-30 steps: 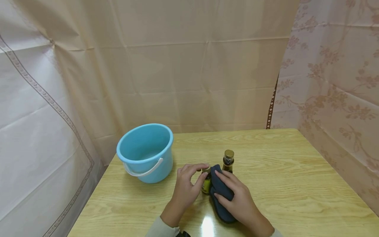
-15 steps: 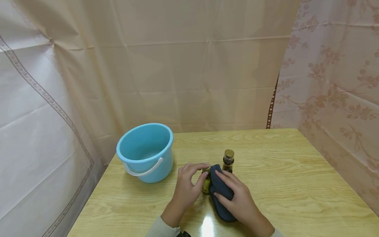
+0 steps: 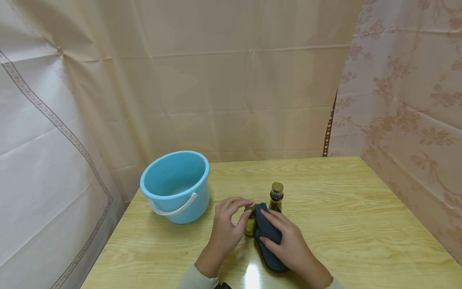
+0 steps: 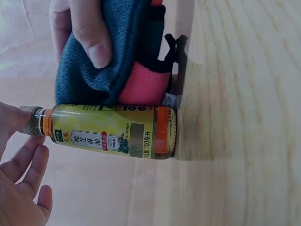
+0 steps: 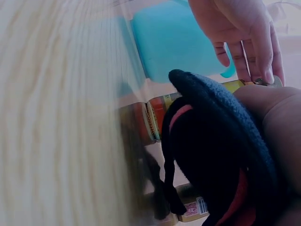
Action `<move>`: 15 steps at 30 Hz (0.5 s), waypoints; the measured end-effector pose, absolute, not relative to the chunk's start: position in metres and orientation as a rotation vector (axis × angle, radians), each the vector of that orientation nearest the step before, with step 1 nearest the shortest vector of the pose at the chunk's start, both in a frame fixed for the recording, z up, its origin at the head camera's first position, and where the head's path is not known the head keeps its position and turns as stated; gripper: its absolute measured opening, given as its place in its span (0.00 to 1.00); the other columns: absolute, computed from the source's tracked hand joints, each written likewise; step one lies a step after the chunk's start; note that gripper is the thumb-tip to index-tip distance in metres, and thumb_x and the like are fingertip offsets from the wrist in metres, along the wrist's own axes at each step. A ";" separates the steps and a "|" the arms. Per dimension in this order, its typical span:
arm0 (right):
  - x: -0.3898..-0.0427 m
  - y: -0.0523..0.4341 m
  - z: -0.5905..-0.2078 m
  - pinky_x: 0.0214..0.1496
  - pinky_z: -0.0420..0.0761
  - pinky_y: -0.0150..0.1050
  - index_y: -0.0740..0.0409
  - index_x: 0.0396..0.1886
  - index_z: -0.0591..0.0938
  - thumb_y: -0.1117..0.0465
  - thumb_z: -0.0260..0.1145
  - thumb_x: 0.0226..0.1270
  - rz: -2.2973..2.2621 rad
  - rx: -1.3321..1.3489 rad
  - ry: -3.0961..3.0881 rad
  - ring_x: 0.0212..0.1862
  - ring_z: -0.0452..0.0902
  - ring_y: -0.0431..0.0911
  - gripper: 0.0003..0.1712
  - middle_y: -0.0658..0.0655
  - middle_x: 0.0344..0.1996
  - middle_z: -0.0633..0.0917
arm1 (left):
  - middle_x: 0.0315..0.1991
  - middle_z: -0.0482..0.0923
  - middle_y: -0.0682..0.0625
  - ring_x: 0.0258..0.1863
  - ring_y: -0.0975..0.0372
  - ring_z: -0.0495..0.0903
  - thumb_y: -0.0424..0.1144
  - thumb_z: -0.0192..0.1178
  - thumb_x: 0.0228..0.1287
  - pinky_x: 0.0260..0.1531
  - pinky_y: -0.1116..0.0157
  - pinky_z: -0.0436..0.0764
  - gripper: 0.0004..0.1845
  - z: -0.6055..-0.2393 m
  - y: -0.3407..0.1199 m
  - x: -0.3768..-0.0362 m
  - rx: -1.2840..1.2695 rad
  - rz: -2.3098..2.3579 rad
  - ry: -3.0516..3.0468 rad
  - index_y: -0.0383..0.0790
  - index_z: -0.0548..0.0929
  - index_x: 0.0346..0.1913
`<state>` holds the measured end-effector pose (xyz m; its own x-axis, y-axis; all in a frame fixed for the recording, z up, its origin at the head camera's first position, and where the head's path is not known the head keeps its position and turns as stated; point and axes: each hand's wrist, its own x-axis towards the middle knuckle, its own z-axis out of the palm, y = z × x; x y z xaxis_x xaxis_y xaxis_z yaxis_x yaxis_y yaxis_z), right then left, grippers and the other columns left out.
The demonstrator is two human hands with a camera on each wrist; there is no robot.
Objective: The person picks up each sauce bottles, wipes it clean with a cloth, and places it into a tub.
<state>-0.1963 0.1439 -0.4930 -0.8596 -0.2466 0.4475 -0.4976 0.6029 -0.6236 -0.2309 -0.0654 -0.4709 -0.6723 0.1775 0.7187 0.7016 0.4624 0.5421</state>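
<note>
Small bottle (image 3: 250, 221) upright, cap topmost

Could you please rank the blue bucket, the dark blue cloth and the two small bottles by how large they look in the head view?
1. blue bucket, clearly largest.
2. dark blue cloth, partly under the right hand.
3. The bottle with the gold cap and the yellow-labelled bottle: not ranked, since the left hand hides much of the second.

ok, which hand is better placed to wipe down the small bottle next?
Right, probably. The right hand already grips the dark cloth pressed beside the small bottle, while the left hand pinches the bottle's cap to steady it.
</note>
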 end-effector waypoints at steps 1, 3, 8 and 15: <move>-0.197 0.144 -0.493 0.62 0.80 0.56 0.41 0.74 0.76 0.60 0.82 0.57 1.124 0.595 -2.538 0.68 0.76 0.56 0.44 0.55 0.70 0.77 | 0.53 0.84 0.59 0.55 0.62 0.82 0.39 0.67 0.71 0.50 0.54 0.71 0.12 -0.471 -0.066 -0.231 -0.728 -1.170 -2.131 0.52 0.88 0.55; -0.197 0.145 -0.494 0.63 0.80 0.57 0.41 0.74 0.76 0.60 0.82 0.57 1.133 0.577 -2.585 0.69 0.76 0.57 0.44 0.55 0.70 0.77 | 0.53 0.85 0.60 0.55 0.62 0.82 0.39 0.67 0.71 0.50 0.54 0.71 0.13 -0.470 -0.066 -0.231 -0.725 -1.171 -2.135 0.53 0.88 0.55; -0.198 0.146 -0.496 0.64 0.79 0.57 0.39 0.74 0.75 0.59 0.81 0.59 1.144 0.542 -2.674 0.70 0.75 0.56 0.43 0.55 0.71 0.76 | 0.54 0.86 0.59 0.56 0.63 0.83 0.40 0.66 0.72 0.49 0.55 0.70 0.13 -0.470 -0.067 -0.231 -0.727 -1.175 -2.141 0.53 0.88 0.56; -0.198 0.146 -0.497 0.65 0.78 0.58 0.39 0.74 0.75 0.59 0.80 0.60 1.162 0.520 -2.705 0.70 0.75 0.57 0.42 0.55 0.71 0.76 | 0.55 0.86 0.61 0.56 0.63 0.83 0.40 0.66 0.72 0.51 0.54 0.70 0.14 -0.470 -0.068 -0.231 -0.729 -1.174 -2.152 0.54 0.87 0.57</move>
<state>-0.1984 0.1463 -0.4975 -0.9283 -0.2540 0.2716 -0.3718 0.6393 -0.6731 -0.2306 -0.0681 -0.4698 -0.6850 0.1865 0.7043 0.6931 0.4647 0.5511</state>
